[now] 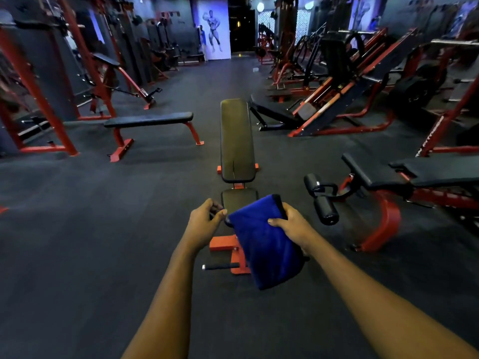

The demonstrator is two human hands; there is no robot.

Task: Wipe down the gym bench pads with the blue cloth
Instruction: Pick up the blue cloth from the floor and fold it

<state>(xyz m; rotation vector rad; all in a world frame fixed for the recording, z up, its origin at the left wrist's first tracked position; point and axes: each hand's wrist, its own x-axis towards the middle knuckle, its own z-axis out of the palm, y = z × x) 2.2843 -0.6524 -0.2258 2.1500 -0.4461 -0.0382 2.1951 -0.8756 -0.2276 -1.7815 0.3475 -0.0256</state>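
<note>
Right hand (291,224) grips blue cloth (264,242); left hand (204,221) pinches its corner. Spread flat before wiping seat pad (237,199).

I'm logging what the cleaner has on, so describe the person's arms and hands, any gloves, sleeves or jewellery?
Both forearms are bare up to the picture's lower edge: no sleeves show. The left hand and right hand wear no gloves, and no watch, ring or wristband is visible.

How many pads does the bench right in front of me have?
2: the long back pad stretching away, and the short seat pad nearest the hands, partly covered by the blue cloth that both hands hold.
</note>
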